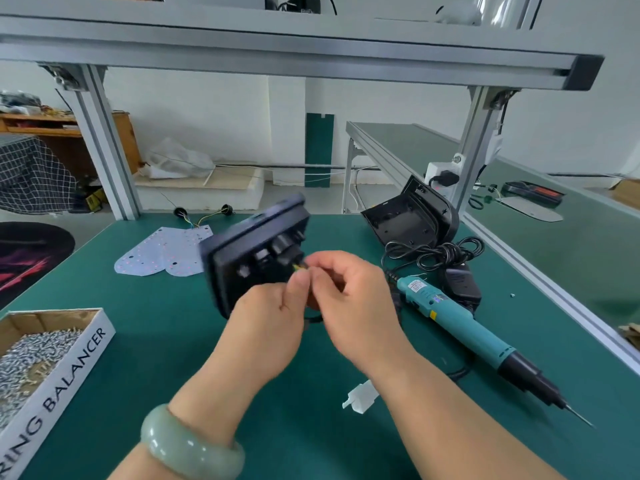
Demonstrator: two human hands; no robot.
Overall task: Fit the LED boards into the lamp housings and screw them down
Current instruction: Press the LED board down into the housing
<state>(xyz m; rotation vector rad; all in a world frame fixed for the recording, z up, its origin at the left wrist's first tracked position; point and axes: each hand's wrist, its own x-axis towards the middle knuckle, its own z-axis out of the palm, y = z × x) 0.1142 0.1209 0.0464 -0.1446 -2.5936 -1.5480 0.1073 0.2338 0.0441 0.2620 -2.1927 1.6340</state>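
Right grip point(349, 299) narrow, fingertips pinched on the yellow-green wire ends point(298, 267) at the back of the lamp housing point(256, 251). Left grip point(273, 320) curled at the housing's near lower edge, thumb up against the same wires. Its fingers are hidden, so that it carries the housing is your note-taker's judgement, not a sighting. Housing is off the tabletop point(173, 323), tilted, back face toward you, blurred.

Risks, as judged:
- You hold the housing by one edge only, so a firm tug on the wires could twist it out of your left grip
- Pull hard and you may strain the wire ends, or let them slip back into their hole
- The electric screwdriver point(460, 320) lies just beside your right wrist, and an elbow swing could roll it

Further out: coiled cable point(436, 251) and black adapter point(462, 282) beyond the screwdriver. A small white plastic piece point(360, 396) sits near your right forearm.

Containers:
- Second housing point(412, 216), far right, open side showing, only moulded bosses visible inside, no board
- Cardboard box point(86, 327), near left, holds a heap of silvery screws point(31, 355), a few paler ones mixed in

LED boards point(162, 251) lie flat at far left, overlapping, well apart from both housings
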